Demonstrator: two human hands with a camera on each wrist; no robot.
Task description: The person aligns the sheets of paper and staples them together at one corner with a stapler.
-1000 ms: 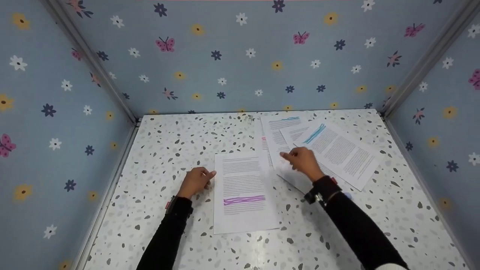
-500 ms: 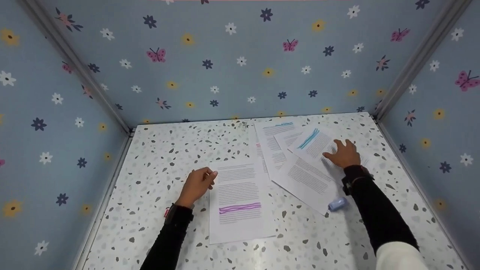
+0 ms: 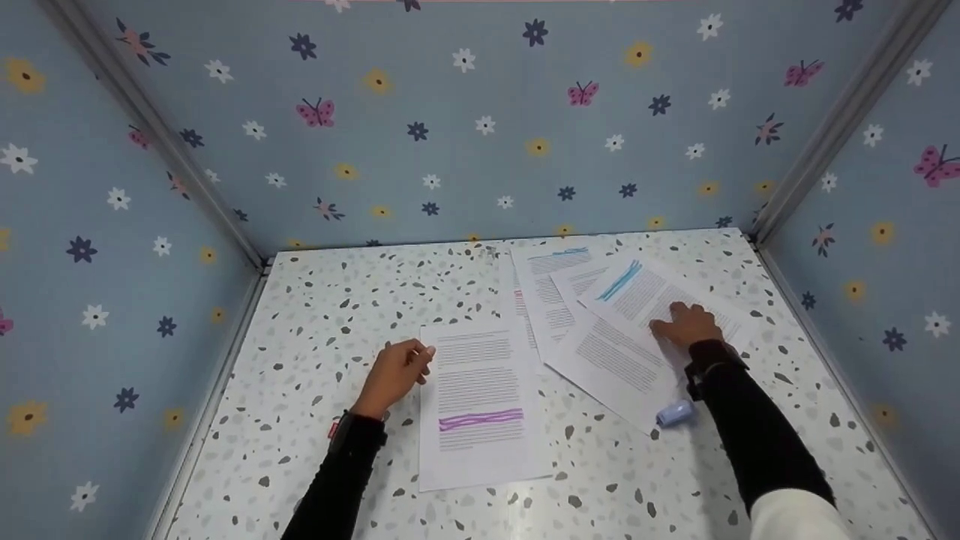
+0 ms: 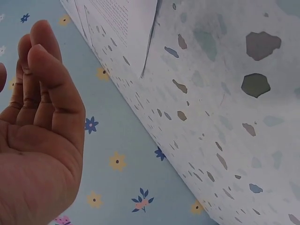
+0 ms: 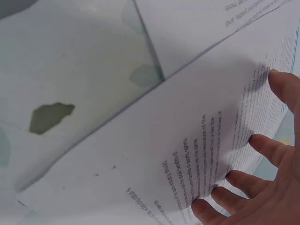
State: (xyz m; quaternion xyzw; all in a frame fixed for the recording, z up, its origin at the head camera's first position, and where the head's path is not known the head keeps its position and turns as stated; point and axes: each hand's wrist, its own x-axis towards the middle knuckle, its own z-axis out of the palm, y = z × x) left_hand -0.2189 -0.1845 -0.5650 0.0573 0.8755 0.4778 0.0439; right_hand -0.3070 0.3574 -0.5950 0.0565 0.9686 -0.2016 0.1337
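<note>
In the head view my right hand (image 3: 688,327) lies on the topmost printed sheet (image 3: 651,289), which bears a blue highlighter stroke in one corner. Its spread fingertips (image 5: 260,140) touch the printed lines in the right wrist view. Under that sheet are another printed sheet (image 3: 611,367) and a page with a blue mark along its top (image 3: 559,274). My left hand (image 3: 395,373) hovers by the left edge of a sheet with a purple-marked passage (image 3: 480,390). Loosely curled fingers and a bare palm show in the left wrist view; it holds nothing.
A short lilac-blue object (image 3: 676,413), its kind unclear, lies beside my right wrist. The speckled white tabletop (image 3: 360,292) ends at a flower-patterned back wall (image 3: 450,112), with similar walls on both sides.
My right hand has moved rightward from above the middle sheets, then down onto the topmost one. The lilac-blue object has come into fuller view. My left hand stays by the purple-marked sheet.
</note>
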